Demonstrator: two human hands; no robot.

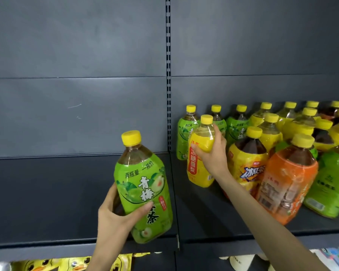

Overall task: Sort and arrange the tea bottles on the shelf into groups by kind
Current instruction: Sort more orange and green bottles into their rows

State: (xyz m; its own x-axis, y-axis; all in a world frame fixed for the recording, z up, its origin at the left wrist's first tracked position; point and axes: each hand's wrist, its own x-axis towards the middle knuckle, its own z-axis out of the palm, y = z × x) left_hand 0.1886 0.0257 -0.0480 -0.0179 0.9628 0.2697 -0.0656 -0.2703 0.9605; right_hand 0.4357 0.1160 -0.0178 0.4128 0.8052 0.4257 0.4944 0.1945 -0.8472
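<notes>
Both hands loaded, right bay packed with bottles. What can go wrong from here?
1. The right hand grips the yellow pear bottle high, near its cap. It may swing and knock the iced-tea bottle close beside it.
2. The left hand holds the green plum bottle tilted, low on its body. It could slip.

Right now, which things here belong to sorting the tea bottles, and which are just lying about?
For the job: green tea bottle in the left hand; yellow pear bottle in the right hand; mixed bottles on the shelf.
Lying about: duck-print packets; white containers below.
</notes>
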